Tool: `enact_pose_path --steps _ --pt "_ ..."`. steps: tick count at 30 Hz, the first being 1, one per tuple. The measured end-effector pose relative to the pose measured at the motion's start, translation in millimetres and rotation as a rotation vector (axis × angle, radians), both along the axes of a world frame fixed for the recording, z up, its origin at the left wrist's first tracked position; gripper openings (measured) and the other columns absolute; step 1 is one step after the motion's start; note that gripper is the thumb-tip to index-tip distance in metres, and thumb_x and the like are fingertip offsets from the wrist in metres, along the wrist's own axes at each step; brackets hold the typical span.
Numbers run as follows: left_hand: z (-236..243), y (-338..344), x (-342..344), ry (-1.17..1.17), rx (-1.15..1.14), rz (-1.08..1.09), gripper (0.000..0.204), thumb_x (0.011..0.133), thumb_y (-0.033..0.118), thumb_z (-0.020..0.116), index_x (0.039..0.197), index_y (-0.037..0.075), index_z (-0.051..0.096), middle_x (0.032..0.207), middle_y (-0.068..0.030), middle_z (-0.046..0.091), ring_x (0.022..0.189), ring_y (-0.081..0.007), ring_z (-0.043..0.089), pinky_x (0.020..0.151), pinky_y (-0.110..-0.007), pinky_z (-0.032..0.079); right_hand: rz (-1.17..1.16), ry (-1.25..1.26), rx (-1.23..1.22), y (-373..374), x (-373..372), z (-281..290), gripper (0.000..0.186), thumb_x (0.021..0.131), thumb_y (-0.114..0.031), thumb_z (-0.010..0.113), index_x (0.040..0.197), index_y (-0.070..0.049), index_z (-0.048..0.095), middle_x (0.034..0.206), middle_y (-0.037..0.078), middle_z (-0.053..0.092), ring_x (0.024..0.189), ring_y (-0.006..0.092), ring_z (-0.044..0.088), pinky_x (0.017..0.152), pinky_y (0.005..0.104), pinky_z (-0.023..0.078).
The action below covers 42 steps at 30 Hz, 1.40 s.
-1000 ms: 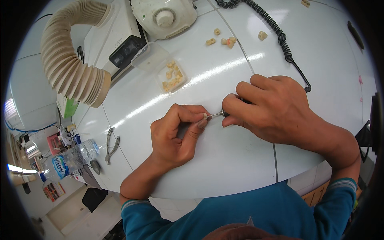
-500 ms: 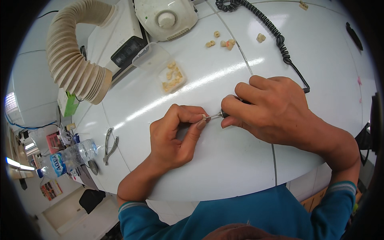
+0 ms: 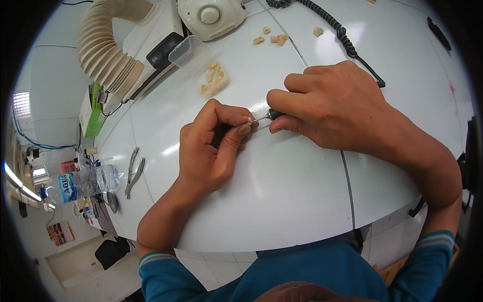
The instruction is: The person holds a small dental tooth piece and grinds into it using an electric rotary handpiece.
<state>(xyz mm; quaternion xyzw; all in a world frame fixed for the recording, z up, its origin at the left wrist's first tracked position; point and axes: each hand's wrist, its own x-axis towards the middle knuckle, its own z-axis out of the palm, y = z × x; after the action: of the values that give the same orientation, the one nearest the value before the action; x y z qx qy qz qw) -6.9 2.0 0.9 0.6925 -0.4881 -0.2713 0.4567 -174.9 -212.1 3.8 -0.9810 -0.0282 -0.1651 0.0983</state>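
Note:
Between thumb and fingertips, my left hand [image 3: 209, 148] pinches a small ivory tooth-shaped piece [image 3: 249, 121]. My right hand [image 3: 334, 108] is closed around a dark rotary handpiece [image 3: 273, 115], most of it hidden in the fist. Its thin metal bur [image 3: 260, 119] points left and meets the piece at my left fingertips; whether it spins I cannot tell. Both hands are over the white table, close together. Beyond them sits a clear plastic box [image 3: 225, 86] holding several similar ivory pieces, its lid [image 3: 190, 51] folded back.
Loose tooth-shaped pieces [image 3: 279, 39] lie farther back. A coiled black cord [image 3: 342, 35] runs at the far right. Far left are a ribbed suction hose [image 3: 100, 55] and a white machine [image 3: 211, 17]. Metal pliers [image 3: 134, 173] and a water bottle [image 3: 85, 183] are at left.
The whole view has shifted, so the table things sit higher in the picture. Both hands have moved slightly away from my body together, keeping the same grips on piece and handpiece.

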Motion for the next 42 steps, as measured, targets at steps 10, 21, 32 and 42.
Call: enact_pose_path --steps 10,21,32,42 --pt "3.6 1.7 -2.1 0.021 0.063 0.008 0.007 0.111 -0.007 0.065 0.111 -0.003 0.059 0.117 -0.0179 0.075 0.095 -0.0144 0.073 0.078 -0.029 0.060 -0.005 0.057 0.028 2.0 -2.2 3.0 0.030 0.102 -0.047 0.077 0.104 -0.017 0.073 0.085 0.003 0.071 0.079 0.0273 0.076 0.063 0.0431 0.057" --pt "-0.7 2.8 5.3 0.024 0.045 -0.015 0.008 0.111 -0.006 0.065 0.111 -0.002 0.058 0.117 -0.0194 0.076 0.095 -0.0142 0.074 0.077 -0.028 0.060 0.009 -0.007 0.037 -1.2 1.9 0.9 0.031 0.096 -0.045 0.083 0.099 -0.016 0.071 0.078 -0.001 0.062 0.071 0.0202 0.069 0.056 0.0388 0.051" --pt "1.0 1.2 2.0 0.023 0.030 -0.011 0.008 0.112 -0.002 0.066 0.111 -0.001 0.058 0.116 -0.0184 0.076 0.095 -0.0138 0.074 0.077 -0.028 0.060 -0.005 0.037 0.038 -1.7 1.3 2.9 0.031 0.097 -0.044 0.083 0.099 -0.016 0.071 0.078 0.000 0.063 0.071 0.0203 0.070 0.057 0.0388 0.052" --pt "0.7 0.8 1.8 0.064 0.016 0.003 0.009 0.114 0.000 0.065 0.111 0.001 0.056 0.116 -0.0179 0.076 0.094 -0.0143 0.074 0.077 -0.027 0.060 -0.002 0.036 0.044 -0.6 1.5 1.8 0.031 0.098 -0.046 0.082 0.100 -0.017 0.073 0.078 -0.001 0.064 0.070 0.0195 0.070 0.056 0.0379 0.051"
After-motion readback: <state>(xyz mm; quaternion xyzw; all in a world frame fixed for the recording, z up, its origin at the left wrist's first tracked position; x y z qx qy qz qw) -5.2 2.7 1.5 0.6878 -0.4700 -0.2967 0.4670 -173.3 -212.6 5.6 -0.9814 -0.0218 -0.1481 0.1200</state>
